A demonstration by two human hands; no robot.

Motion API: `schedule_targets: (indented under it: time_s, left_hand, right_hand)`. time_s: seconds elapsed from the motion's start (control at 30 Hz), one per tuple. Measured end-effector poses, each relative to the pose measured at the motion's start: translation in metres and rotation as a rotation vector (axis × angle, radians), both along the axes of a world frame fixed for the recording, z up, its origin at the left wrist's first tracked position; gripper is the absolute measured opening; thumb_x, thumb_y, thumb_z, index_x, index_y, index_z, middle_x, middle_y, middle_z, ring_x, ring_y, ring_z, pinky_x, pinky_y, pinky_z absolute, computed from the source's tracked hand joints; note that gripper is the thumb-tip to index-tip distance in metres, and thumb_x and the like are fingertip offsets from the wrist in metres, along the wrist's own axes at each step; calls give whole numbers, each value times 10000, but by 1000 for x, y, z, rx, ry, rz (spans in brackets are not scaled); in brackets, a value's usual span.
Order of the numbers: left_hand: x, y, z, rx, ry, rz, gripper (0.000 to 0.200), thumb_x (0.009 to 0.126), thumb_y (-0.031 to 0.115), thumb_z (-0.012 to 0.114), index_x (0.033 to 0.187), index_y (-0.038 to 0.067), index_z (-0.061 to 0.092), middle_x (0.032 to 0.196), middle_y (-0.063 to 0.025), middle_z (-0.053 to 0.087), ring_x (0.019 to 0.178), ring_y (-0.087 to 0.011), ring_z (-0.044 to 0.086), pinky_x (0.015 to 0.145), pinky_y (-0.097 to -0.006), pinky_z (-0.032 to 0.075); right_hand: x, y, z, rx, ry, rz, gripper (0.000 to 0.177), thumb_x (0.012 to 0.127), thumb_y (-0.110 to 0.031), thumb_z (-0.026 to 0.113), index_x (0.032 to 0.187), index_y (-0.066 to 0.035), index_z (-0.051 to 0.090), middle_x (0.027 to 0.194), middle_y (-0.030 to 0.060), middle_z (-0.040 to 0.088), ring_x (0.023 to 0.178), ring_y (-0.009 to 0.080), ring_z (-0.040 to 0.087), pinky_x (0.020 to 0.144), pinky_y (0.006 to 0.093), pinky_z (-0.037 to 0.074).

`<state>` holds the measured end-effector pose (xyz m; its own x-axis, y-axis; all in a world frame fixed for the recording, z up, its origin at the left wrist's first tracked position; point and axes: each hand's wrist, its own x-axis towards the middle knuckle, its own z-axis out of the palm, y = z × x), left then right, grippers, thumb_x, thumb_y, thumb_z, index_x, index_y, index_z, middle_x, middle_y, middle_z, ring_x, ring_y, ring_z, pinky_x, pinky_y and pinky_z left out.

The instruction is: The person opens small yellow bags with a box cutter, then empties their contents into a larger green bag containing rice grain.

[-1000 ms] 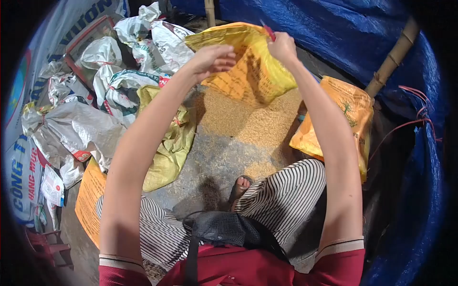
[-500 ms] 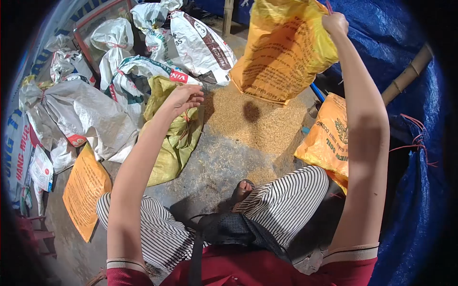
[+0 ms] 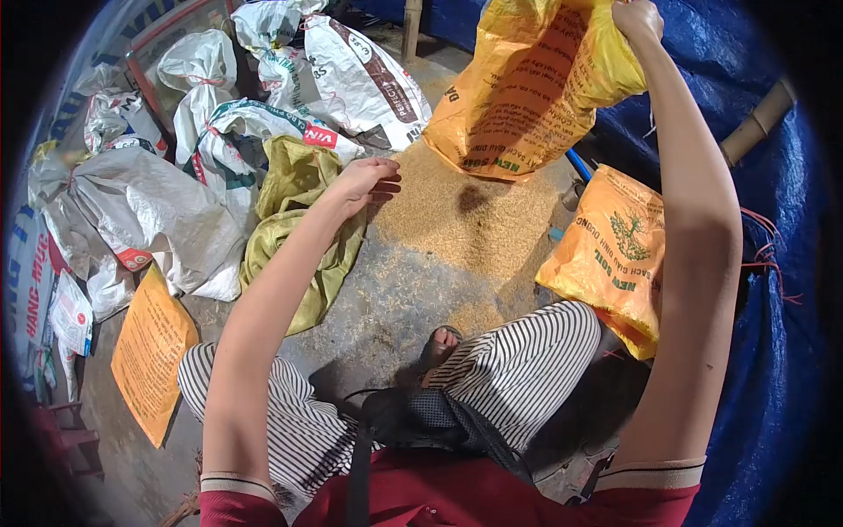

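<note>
At the top right, my right hand (image 3: 638, 19) grips the rim of a yellow-orange printed bag (image 3: 518, 97), which hangs with its mouth open. The bag's lower edge is over a spread of golden grain (image 3: 465, 220) on the floor. My left hand (image 3: 364, 183) is in the air left of the bag, fingers apart and holding nothing. Below and beside it lies a yellow-green sack (image 3: 303, 255). Another orange bag (image 3: 615, 246) rests on the floor near my right forearm.
Several white sacks (image 3: 158, 211) fill the left side. A flat orange bag (image 3: 156, 356) lies by my left knee. Blue tarp (image 3: 773, 369) lines the right, with a bamboo pole (image 3: 757, 121). A red plastic stool (image 3: 66, 439) is at the lower left.
The orange bag in my right hand has opened wider and turned, and that hand has risen slightly to the right. My left hand has moved a little to the right, nearer the bag.
</note>
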<state>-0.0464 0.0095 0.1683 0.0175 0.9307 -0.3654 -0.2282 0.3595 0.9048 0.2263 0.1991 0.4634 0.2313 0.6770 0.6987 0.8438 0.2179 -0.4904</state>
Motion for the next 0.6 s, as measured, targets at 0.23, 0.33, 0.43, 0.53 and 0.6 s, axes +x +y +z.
schedule_targets:
  time_s: [0.23,0.33,0.43,0.53,0.6]
  left_hand:
    - [44,-11,52,124,-110,-32,401,819,200,579,1171,50,459,1084,-79,542,982,-166,541,843,-331,424]
    - [57,-5,76,442,306,-226,458,769,248,631,1187,140,477,1160,-84,498,1082,-165,473,859,-358,410]
    - [66,12,100,547,619,-85,553,721,302,661,1216,145,469,1125,-93,516,1074,-168,479,866,-379,408]
    - [67,26,124,553,649,-30,637,685,341,679,1249,147,455,1087,-112,539,1036,-187,508,885,-400,404]
    - [60,39,131,572,541,-72,629,701,313,668,1258,129,442,1092,-114,543,1010,-193,525,879,-382,413]
  right_hand:
    - [-22,-16,-7,-100,-46,119,319,836,-331,530,906,-40,641,945,225,603,924,356,580,763,402,466]
    - [-34,-26,-13,-112,-54,133,279,827,-321,542,925,-82,648,939,209,611,914,350,585,774,404,467]
    - [-31,-38,-6,-100,-143,208,260,819,-296,540,940,-90,644,918,201,615,893,360,584,767,408,466]
    - [-21,-41,-3,-32,-347,324,240,792,-271,558,909,-78,641,863,208,614,841,367,588,725,418,468]
    - [-7,-37,-1,-27,-386,364,238,786,-276,564,886,-73,639,847,208,613,823,368,588,709,421,467]
